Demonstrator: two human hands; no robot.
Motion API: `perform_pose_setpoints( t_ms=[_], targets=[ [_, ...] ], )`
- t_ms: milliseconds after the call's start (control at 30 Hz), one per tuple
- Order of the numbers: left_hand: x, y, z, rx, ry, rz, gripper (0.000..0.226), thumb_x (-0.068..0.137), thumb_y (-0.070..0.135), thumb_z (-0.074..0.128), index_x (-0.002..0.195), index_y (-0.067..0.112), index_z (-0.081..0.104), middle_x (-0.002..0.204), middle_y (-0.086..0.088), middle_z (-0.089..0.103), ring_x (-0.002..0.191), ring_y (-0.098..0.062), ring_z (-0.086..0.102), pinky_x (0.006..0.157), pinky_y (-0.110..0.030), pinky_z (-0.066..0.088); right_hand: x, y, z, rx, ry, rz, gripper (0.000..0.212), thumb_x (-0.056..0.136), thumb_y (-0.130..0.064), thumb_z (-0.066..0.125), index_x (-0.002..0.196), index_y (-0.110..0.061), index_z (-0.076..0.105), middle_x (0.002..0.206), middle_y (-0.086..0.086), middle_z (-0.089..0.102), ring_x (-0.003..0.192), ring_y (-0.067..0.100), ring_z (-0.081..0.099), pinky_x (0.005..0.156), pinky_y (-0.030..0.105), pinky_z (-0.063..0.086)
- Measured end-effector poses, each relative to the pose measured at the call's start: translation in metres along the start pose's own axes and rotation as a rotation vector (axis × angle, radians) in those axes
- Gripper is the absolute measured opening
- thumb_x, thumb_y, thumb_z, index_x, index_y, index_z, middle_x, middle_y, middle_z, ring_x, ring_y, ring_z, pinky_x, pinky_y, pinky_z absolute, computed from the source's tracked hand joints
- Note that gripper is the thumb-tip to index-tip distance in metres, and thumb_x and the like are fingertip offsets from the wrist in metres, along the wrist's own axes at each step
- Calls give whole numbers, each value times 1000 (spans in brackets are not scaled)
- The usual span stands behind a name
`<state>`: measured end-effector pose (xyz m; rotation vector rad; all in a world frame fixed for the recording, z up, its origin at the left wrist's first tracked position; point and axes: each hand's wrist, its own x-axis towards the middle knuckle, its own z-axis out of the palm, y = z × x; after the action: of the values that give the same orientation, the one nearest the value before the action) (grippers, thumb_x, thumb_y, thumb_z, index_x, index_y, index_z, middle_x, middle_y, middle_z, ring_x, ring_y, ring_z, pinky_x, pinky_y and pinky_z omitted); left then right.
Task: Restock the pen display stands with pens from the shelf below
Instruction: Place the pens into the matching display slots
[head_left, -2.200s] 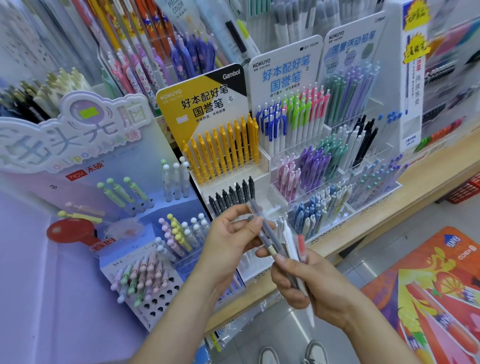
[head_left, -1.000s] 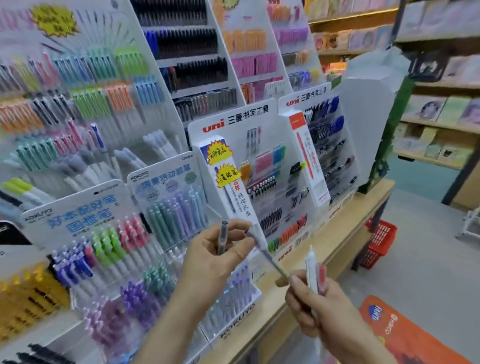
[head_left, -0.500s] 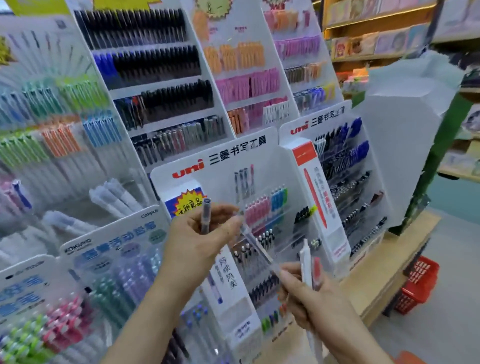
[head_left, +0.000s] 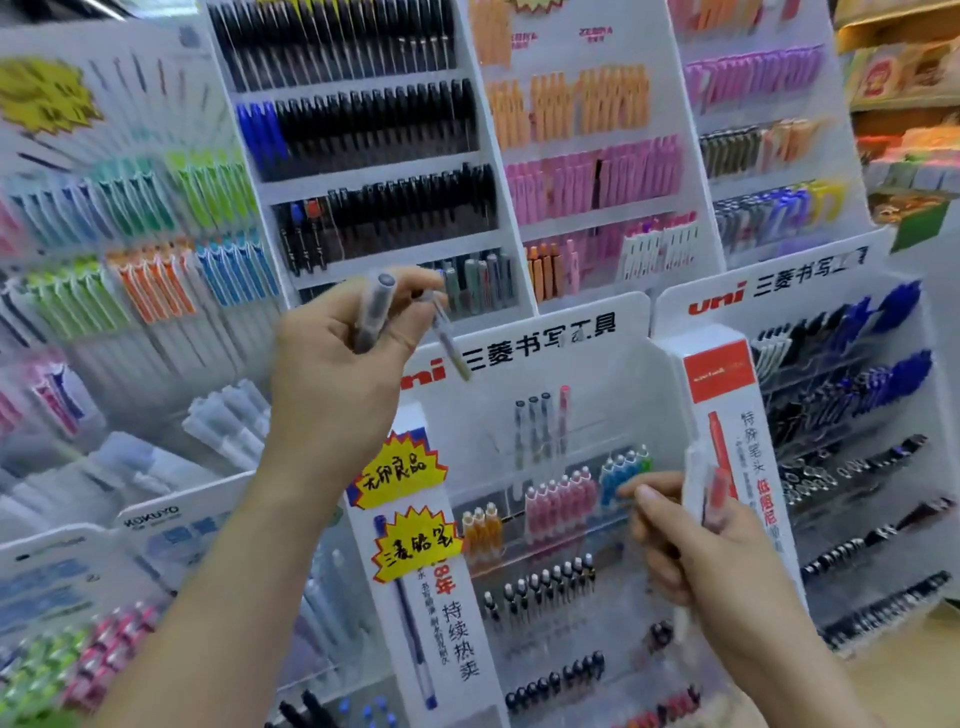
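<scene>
Left hand (head_left: 332, 379) is pinching two translucent pens (head_left: 375, 312) in its fingers; right hand (head_left: 696, 556) is gripping red and white pens (head_left: 717, 491).

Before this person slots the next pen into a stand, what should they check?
1. Left hand grips the grey capped pen and the clear pen: ok.
2. Right hand holds the white pen and the red pen: ok.
3. Free room in the uni stand beside its top-row pens: ok.
4. Which row matches the held pens: cannot tell.
</scene>
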<state>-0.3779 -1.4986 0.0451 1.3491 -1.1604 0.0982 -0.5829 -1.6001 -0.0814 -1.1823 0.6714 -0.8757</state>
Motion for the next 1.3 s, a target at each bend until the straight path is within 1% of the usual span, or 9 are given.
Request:
perform_pose_setpoints(
  t_ms=[100,233,333,500,633,833,1033,1200,1300],
  targets=[
    [0,-6,15,142,-3,30,18,92,16,63,97,31,70,92,1,72,87,-40,62,80,-49,55,22,-6,-8,-3,-75,1,13,90,-11,58,85,-9,69,63,9,52,41,12,32,39,19,23],
    [-2,-14,31,236,-95,-59,17,93,13,60,95,25,71,94,8,72,79,-8,62,63,-19,45,42,-17,-16,-25,-195,25,17,91,-11,59,79,-13,71,63,10,53,41,13,33,39,20,24],
    [-2,-19,39,219,-137,-142,19,93,5,58,94,18,71,94,3,73,66,1,58,58,-11,39,57,-30,-20,-81,-270,16,22,93,-12,58,78,-17,73,62,7,54,43,11,38,37,19,29],
    [-5,-26,48,237,-250,-296,21,97,5,52,92,18,67,94,-7,70,43,-11,33,48,-24,31,80,-55,-6,-199,-343,-111,16,94,-17,61,83,-21,72,64,2,56,49,11,41,44,21,34],
    [-10,-35,55,330,-354,-396,19,97,8,52,91,19,67,75,3,65,42,-13,35,49,-27,32,94,-62,15,-383,-398,-243,8,92,-18,64,93,-24,70,59,-19,60,49,-4,51,48,12,39],
    [-15,-41,54,340,-377,-508,19,98,16,52,96,26,68,49,10,47,49,-13,44,51,-25,41,98,-53,33,-497,-359,-285,11,90,-14,67,95,-23,69,84,-5,69,63,-6,59,64,23,54],
    [-14,-43,56,402,-292,-445,9,90,30,66,87,35,73,85,11,72,86,-6,66,85,-39,54,90,-50,29,-272,-284,-105,9,94,-18,61,97,-19,69,86,10,70,54,6,52,47,17,42],
    [-4,-42,60,438,-283,-445,9,89,23,68,82,27,73,73,14,68,59,6,57,62,-26,44,88,-49,23,-126,-233,-31,12,96,-11,56,100,-13,67,84,6,67,49,7,47,41,20,36],
    [-2,-45,63,521,-356,-437,6,89,23,67,89,23,73,84,7,71,77,-4,63,75,-32,51,87,-47,21,-129,-232,-23,13,97,-10,55,100,-12,67,86,8,67,51,8,47,41,21,34]
  ],
)
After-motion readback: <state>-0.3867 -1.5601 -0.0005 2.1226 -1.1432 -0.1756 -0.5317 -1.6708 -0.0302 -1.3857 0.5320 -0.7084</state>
